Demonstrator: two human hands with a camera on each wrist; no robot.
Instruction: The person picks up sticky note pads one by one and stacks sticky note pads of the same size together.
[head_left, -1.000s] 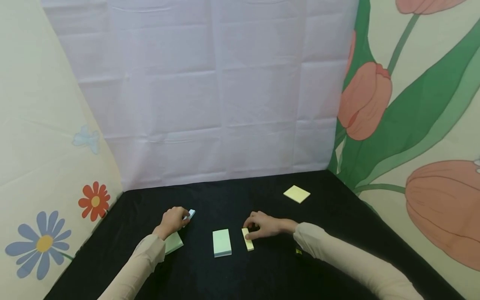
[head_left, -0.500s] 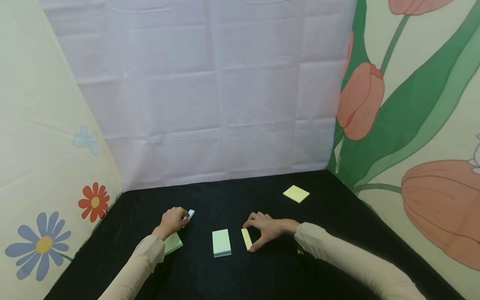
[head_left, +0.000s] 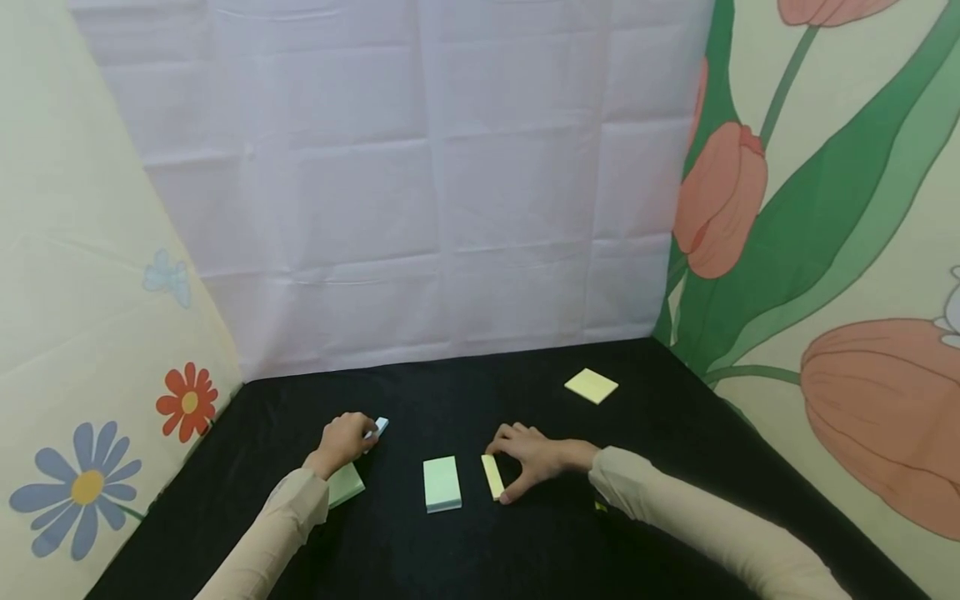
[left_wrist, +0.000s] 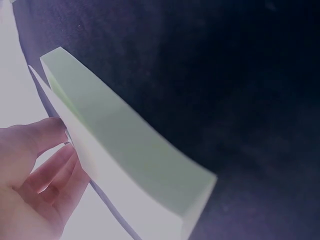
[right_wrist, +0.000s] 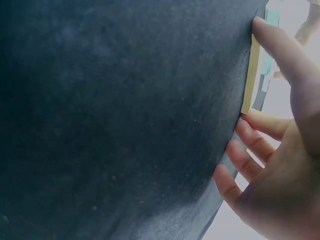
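In the head view, my left hand (head_left: 343,442) pinches a narrow light-blue pad (head_left: 381,427) above a green pad (head_left: 345,485) partly covered by the wrist. The left wrist view has this hand (left_wrist: 42,167) behind a large green pad (left_wrist: 120,130), a pale bit between thumb and finger. My right hand (head_left: 534,457) spans a narrow yellow pad (head_left: 492,477) lengthwise, thumb at the near end and index finger at the far end. Seen from the right wrist, the hand (right_wrist: 280,155) touches both ends of the yellow pad (right_wrist: 251,75), its other fingers spread.
Between the hands, a green pad with a bluish lower layer (head_left: 442,483) lies on the black cloth (head_left: 450,558). A square yellow pad (head_left: 592,386) is at the back right. Something small and yellow (head_left: 600,506) shows beside the right sleeve. White and flowered cloths surround the table.
The right thumb has slid from the middle of the yellow pad to its near end, so the hand spreads wider. The left hand stays where it was.
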